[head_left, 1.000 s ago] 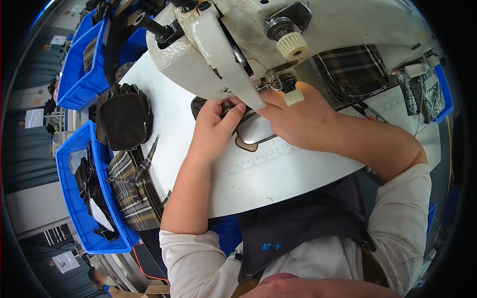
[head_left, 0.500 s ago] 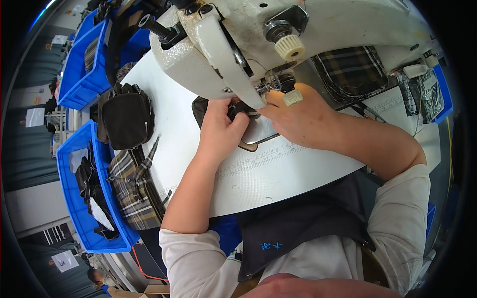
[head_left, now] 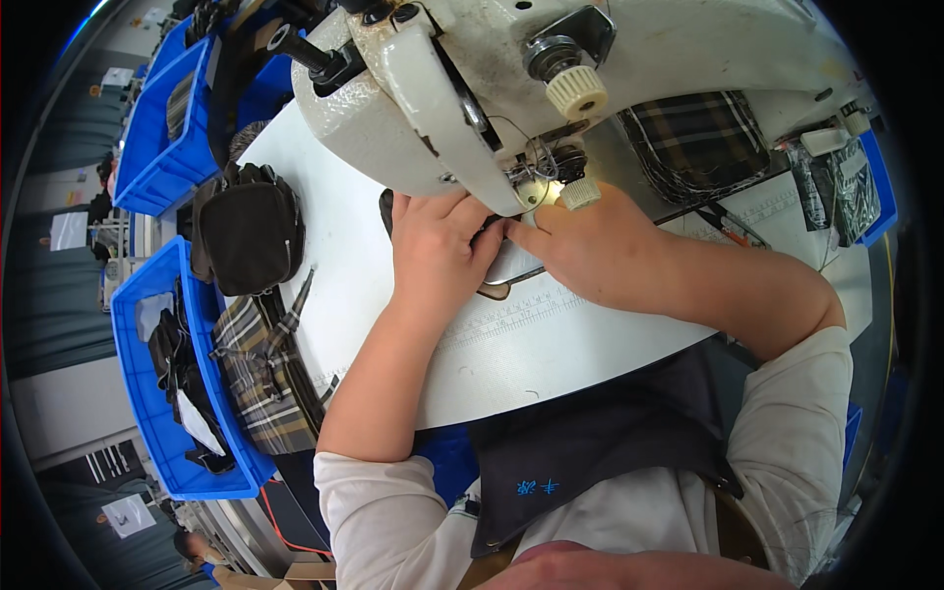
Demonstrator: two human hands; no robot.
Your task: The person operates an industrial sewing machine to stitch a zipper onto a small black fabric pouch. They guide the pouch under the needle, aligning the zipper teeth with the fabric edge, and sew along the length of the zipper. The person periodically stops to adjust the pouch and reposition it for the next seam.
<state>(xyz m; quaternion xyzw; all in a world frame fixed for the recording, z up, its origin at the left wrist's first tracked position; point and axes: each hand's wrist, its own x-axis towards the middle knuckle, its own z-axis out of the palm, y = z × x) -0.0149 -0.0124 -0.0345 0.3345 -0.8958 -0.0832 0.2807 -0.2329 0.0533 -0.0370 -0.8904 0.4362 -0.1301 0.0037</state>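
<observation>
A white sewing machine (head_left: 359,147) overhangs the white worktable (head_left: 551,354), with a lit lamp by its needle area. Under its head lies a dark fabric piece (head_left: 386,208). My left hand (head_left: 436,256) rests on that piece with fingers bent and pressed together, thumb toward the needle area. My right hand (head_left: 600,251) is curled just right of it, one fingertip meeting the left thumb. What the right fingers hold is hidden. Between and below the hands show a shiny metal plate (head_left: 513,264) and a small tan-edged piece (head_left: 494,292).
Blue bins (head_left: 133,324) with dark material line the left side. A dark pouch (head_left: 256,236) and plaid fabric (head_left: 261,364) lie left. Plaid pieces (head_left: 693,143), scissors (head_left: 733,231) and plastic-wrapped items (head_left: 846,192) lie right. A co-worker (head_left: 197,551) is at lower left.
My left hand has shifted right and turned flatter over the fabric. My right fingers have moved slightly down toward the left thumb. A light now shows at the needle area.
</observation>
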